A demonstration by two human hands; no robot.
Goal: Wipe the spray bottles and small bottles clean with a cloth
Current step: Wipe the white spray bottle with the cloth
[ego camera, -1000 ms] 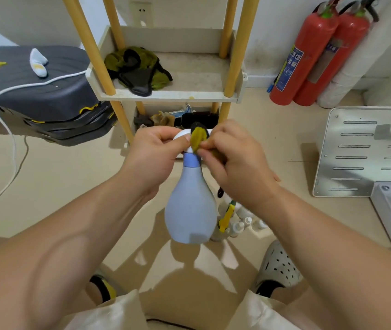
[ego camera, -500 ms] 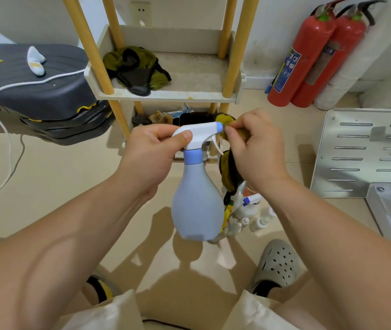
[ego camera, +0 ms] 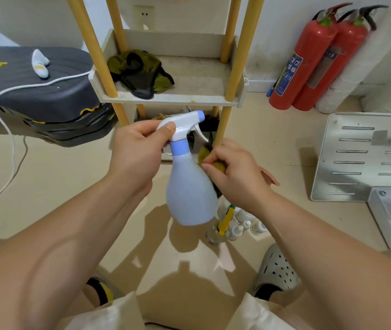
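Two hands are engaged: the left hand [ego camera: 137,153] pinches the white trigger head of the pale blue spray bottle [ego camera: 189,186], held upright in the air, while the right hand [ego camera: 235,172] clamps a bunched olive cloth [ego camera: 217,166] against the bottle's right shoulder. Small bottles [ego camera: 237,231] stand on the floor just below. Behind is a shelf [ego camera: 166,100] bearing a dark rag [ego camera: 139,72].

Bare-armed worker wears pale shorts [ego camera: 108,315]; perforated grey clog [ego camera: 276,270] below right hand [ego camera: 235,172], black-and-yellow shoe [ego camera: 100,290] below left hand [ego camera: 135,153].
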